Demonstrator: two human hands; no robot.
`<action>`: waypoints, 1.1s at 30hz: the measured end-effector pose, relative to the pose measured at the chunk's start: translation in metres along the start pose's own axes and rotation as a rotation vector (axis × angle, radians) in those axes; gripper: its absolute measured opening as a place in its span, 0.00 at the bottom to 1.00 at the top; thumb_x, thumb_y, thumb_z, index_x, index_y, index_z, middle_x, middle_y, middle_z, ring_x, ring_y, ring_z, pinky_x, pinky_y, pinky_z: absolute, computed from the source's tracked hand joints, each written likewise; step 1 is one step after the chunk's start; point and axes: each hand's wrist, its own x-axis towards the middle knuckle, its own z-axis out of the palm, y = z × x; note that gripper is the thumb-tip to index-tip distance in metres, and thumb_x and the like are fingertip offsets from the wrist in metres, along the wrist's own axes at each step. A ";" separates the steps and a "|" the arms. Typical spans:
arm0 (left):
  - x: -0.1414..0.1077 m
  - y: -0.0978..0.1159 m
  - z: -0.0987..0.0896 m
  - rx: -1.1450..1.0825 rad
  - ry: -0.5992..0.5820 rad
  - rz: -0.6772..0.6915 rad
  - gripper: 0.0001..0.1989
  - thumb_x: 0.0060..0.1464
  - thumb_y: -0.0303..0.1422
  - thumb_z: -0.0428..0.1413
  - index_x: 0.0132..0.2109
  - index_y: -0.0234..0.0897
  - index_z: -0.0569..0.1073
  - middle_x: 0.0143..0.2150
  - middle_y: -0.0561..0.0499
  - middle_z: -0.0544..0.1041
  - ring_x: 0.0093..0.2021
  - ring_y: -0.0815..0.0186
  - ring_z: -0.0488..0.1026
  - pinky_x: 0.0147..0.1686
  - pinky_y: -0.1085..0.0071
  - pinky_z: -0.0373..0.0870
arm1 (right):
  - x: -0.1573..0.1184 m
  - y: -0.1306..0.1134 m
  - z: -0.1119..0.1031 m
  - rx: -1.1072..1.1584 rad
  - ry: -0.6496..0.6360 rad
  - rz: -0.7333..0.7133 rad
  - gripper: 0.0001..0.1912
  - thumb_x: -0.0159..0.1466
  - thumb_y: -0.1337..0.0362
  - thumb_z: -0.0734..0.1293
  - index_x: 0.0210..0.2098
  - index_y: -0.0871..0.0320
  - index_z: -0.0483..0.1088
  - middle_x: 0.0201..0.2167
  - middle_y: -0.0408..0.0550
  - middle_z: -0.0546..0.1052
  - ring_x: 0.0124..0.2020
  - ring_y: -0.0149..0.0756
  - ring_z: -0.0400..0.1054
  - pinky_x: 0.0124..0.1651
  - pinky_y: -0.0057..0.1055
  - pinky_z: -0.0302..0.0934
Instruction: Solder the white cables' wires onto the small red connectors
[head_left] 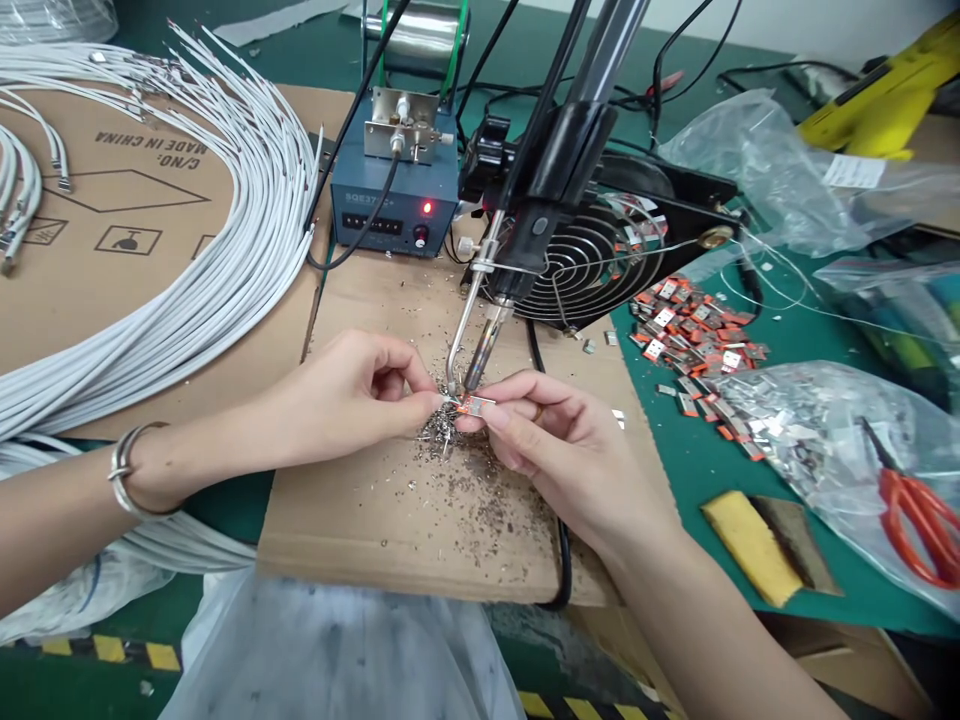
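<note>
My right hand (555, 435) pinches a small USB connector (475, 406), metal with an orange plastic part, between thumb and fingertips. Facing it from the left, my left hand (382, 390) is closed in a pinch on what looks like the thin white end of a cable (448, 400), mostly hidden by the fingers. Both pieces meet right under the soldering iron tip (474, 380), which is fixed in a stand and points down. Beside that tip, a bent metal solder feed tube (455, 350) ends just above the joint. Solder bits (442, 430) lie in a heap underneath.
White cables (255, 230) lie bundled at left on cardboard. Behind my hands stand a blue solder feeder (394, 200) with a solder spool (424, 35) and a black fan (585, 260). Orange connectors (697, 325), a plastic bag, sponge (750, 545) and red-handled cutters (919, 520) are at right.
</note>
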 end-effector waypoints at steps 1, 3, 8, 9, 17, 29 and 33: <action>0.000 0.000 0.000 -0.001 -0.001 0.001 0.09 0.50 0.37 0.55 0.31 0.35 0.74 0.21 0.56 0.66 0.22 0.76 0.57 0.20 0.79 0.52 | 0.000 0.000 0.000 0.003 -0.001 -0.001 0.08 0.53 0.62 0.73 0.30 0.58 0.72 0.25 0.46 0.77 0.16 0.23 0.56 0.18 0.22 0.50; 0.000 0.000 0.000 -0.007 -0.003 0.003 0.09 0.50 0.36 0.55 0.30 0.34 0.74 0.20 0.56 0.65 0.21 0.76 0.57 0.19 0.79 0.52 | -0.001 0.001 -0.001 0.008 -0.003 -0.001 0.08 0.53 0.62 0.73 0.30 0.58 0.72 0.25 0.46 0.77 0.17 0.23 0.57 0.18 0.22 0.50; 0.001 0.002 0.000 -0.052 -0.009 0.012 0.08 0.49 0.34 0.55 0.29 0.33 0.74 0.21 0.55 0.68 0.22 0.76 0.59 0.20 0.79 0.55 | 0.000 0.003 -0.003 0.022 -0.032 0.004 0.07 0.55 0.63 0.72 0.31 0.58 0.72 0.26 0.46 0.77 0.17 0.22 0.56 0.19 0.21 0.49; 0.001 0.002 0.000 -0.064 -0.011 0.015 0.08 0.49 0.34 0.55 0.29 0.33 0.74 0.21 0.55 0.68 0.22 0.76 0.60 0.21 0.80 0.55 | 0.000 0.004 -0.004 0.023 -0.034 0.003 0.07 0.55 0.63 0.72 0.31 0.58 0.72 0.26 0.46 0.78 0.17 0.22 0.56 0.19 0.21 0.48; 0.003 -0.001 0.000 -0.086 -0.028 0.009 0.08 0.49 0.33 0.55 0.29 0.33 0.73 0.20 0.56 0.67 0.21 0.77 0.59 0.20 0.80 0.53 | 0.000 0.003 -0.002 -0.007 0.001 0.001 0.09 0.53 0.61 0.73 0.30 0.59 0.71 0.25 0.46 0.77 0.16 0.23 0.55 0.19 0.23 0.47; -0.004 -0.010 0.005 -0.003 -0.062 0.000 0.11 0.52 0.37 0.52 0.33 0.34 0.73 0.20 0.57 0.63 0.21 0.76 0.57 0.19 0.79 0.51 | -0.001 0.001 -0.003 -0.070 -0.049 0.031 0.10 0.54 0.62 0.72 0.31 0.61 0.70 0.25 0.49 0.77 0.16 0.22 0.58 0.18 0.21 0.48; -0.014 -0.005 0.006 -0.020 -0.143 0.000 0.12 0.53 0.39 0.52 0.33 0.35 0.72 0.21 0.57 0.64 0.21 0.76 0.56 0.19 0.80 0.51 | -0.008 -0.004 -0.005 -0.108 -0.121 0.037 0.08 0.56 0.62 0.71 0.30 0.60 0.70 0.24 0.48 0.77 0.16 0.22 0.60 0.17 0.20 0.49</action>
